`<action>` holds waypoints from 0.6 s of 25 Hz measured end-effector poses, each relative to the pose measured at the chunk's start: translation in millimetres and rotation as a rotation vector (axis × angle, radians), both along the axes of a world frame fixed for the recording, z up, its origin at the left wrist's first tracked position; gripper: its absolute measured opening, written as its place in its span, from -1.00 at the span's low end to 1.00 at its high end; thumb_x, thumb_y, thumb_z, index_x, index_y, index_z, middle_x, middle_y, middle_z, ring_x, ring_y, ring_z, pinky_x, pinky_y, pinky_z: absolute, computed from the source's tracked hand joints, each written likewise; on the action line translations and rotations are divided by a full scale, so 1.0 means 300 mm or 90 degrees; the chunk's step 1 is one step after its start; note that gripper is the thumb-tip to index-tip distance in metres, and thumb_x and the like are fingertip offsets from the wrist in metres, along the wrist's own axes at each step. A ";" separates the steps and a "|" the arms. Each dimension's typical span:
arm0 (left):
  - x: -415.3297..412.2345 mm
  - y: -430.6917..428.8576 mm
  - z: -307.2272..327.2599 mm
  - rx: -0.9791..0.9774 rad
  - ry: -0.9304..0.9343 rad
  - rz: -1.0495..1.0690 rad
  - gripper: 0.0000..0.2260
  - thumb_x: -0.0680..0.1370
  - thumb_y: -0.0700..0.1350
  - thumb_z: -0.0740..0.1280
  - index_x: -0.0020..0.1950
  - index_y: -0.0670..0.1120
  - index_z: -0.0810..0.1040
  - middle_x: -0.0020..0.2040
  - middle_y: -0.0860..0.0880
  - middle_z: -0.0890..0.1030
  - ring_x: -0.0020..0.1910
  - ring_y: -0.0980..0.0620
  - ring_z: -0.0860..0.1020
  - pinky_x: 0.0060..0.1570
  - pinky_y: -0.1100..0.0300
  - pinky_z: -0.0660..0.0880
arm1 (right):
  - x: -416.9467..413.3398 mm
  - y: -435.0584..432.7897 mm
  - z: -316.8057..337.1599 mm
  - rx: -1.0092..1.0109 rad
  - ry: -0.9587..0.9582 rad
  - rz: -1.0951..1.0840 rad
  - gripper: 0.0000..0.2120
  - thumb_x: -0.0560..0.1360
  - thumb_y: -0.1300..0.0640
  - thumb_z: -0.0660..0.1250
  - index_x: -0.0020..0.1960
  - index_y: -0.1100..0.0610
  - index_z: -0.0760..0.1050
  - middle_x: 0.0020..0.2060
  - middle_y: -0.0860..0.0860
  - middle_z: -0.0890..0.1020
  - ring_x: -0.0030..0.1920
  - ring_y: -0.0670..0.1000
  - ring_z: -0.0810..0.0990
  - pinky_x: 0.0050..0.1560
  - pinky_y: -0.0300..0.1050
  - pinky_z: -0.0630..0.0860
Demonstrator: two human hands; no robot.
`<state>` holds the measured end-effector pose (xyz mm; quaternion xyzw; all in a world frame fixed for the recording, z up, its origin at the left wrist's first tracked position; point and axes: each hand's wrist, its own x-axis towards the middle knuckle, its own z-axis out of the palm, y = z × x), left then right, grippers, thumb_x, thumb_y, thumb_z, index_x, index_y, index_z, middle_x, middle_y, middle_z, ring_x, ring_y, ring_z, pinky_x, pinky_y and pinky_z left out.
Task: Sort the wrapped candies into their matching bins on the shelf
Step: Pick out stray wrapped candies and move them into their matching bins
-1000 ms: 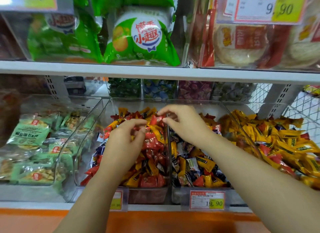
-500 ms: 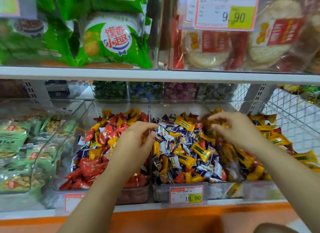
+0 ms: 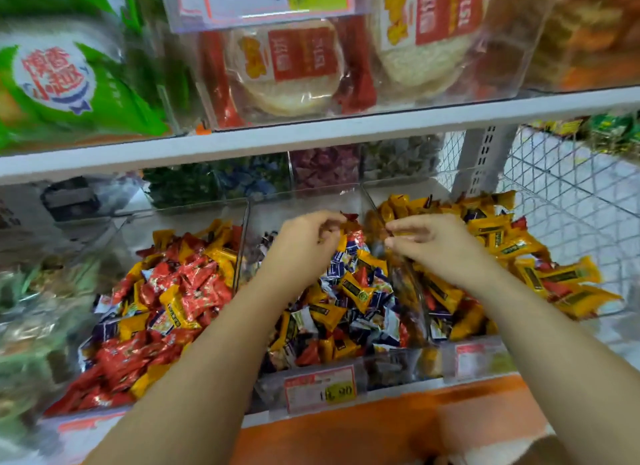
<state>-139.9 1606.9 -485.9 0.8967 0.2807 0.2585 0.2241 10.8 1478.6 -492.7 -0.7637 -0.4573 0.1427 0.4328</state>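
Three clear bins stand side by side on the shelf. The left bin (image 3: 114,229) holds mostly red candies (image 3: 180,291), the middle bin (image 3: 304,205) a blue, white and yellow mix (image 3: 349,298), and the right bin (image 3: 420,302) yellow candies (image 3: 498,236). My left hand (image 3: 304,243) hovers over the back of the middle bin, fingers curled, pinching a red-wrapped candy (image 3: 349,217) at its fingertips. My right hand (image 3: 429,243) is at the wall between the middle and right bins, thumb and fingers pinching a yellow candy (image 3: 401,235).
The upper shelf board (image 3: 311,135) overhangs the bins, carrying green snack bags (image 3: 69,83) and rice cakes in a clear box (image 3: 287,69). Small candy bins (image 3: 311,170) line the back. A white wire mesh (image 3: 571,194) closes off the right side. Price tags (image 3: 320,392) front the bins.
The view swung right. My left hand moved from the left bin's edge to the back of the middle bin and curled. My right hand pulled back from the right bin towards the divider.
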 end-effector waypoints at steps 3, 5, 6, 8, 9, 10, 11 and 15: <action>0.111 0.032 -0.027 0.018 0.076 0.001 -0.71 0.58 -0.19 0.22 0.28 -0.04 0.50 0.19 -0.01 0.57 0.08 0.09 0.52 -0.05 0.40 0.32 | 0.014 0.010 -0.004 -0.001 -0.008 0.001 -0.71 0.42 0.09 0.43 0.14 0.04 0.59 -0.11 -0.09 0.63 -0.14 -0.32 0.55 -0.16 -0.57 0.37; 0.163 0.055 -0.052 -0.005 0.108 0.003 -0.70 0.57 -0.21 0.22 0.30 -0.05 0.46 0.22 -0.05 0.55 0.16 -0.01 0.52 0.07 0.25 0.39 | 0.021 0.012 -0.008 -0.007 -0.015 0.004 -0.71 0.43 0.07 0.43 0.14 0.03 0.58 -0.07 -0.09 0.65 -0.14 -0.34 0.53 -0.21 -0.62 0.35; 0.183 0.066 -0.063 -0.021 0.112 0.000 -0.69 0.57 -0.22 0.22 0.31 -0.07 0.46 0.23 -0.07 0.55 0.18 -0.03 0.51 0.10 0.21 0.41 | 0.024 0.011 -0.009 -0.008 -0.016 0.005 -0.71 0.43 0.07 0.43 0.15 0.03 0.58 -0.03 -0.09 0.65 -0.12 -0.34 0.53 -0.20 -0.61 0.35; 0.202 0.081 -0.075 -0.029 0.120 -0.003 -0.69 0.57 -0.20 0.24 0.32 -0.09 0.45 0.23 -0.09 0.54 0.19 -0.05 0.51 0.09 0.22 0.40 | 0.024 0.009 -0.009 -0.006 -0.013 0.013 -0.71 0.43 0.06 0.42 0.16 0.02 0.58 0.00 -0.09 0.65 -0.11 -0.34 0.53 -0.17 -0.58 0.35; 0.207 0.086 -0.080 -0.027 0.132 -0.003 -0.67 0.57 -0.17 0.25 0.34 -0.09 0.44 0.23 -0.11 0.54 0.18 -0.06 0.50 0.06 0.24 0.38 | 0.024 0.008 -0.008 -0.004 -0.013 0.017 -0.70 0.44 0.06 0.42 0.16 0.02 0.57 -0.01 -0.09 0.65 -0.12 -0.36 0.53 -0.18 -0.60 0.35; 0.208 0.092 -0.084 -0.024 0.146 -0.006 -0.65 0.56 -0.15 0.27 0.35 -0.08 0.42 0.24 -0.11 0.53 0.18 -0.07 0.50 0.05 0.24 0.38 | 0.024 0.007 -0.007 -0.004 -0.013 0.020 -0.70 0.44 0.06 0.41 0.17 0.02 0.57 -0.01 -0.09 0.65 -0.13 -0.38 0.52 -0.20 -0.62 0.34; 0.209 0.098 -0.088 -0.023 0.163 -0.013 -0.63 0.56 -0.14 0.29 0.37 -0.07 0.41 0.26 -0.11 0.52 0.18 -0.07 0.49 0.05 0.24 0.37 | 0.024 0.008 -0.007 -0.003 -0.013 0.022 -0.70 0.44 0.06 0.41 0.17 0.02 0.56 -0.02 -0.10 0.66 -0.14 -0.39 0.51 -0.21 -0.64 0.34; 0.205 0.109 -0.104 -0.046 0.197 -0.042 -0.62 0.53 -0.14 0.34 0.35 -0.05 0.43 0.21 -0.05 0.54 0.13 -0.01 0.50 0.06 0.24 0.38 | 0.025 0.008 -0.005 -0.001 -0.013 0.023 -0.70 0.45 0.06 0.41 0.18 0.02 0.56 -0.03 -0.10 0.65 -0.17 -0.43 0.48 -0.26 -0.68 0.30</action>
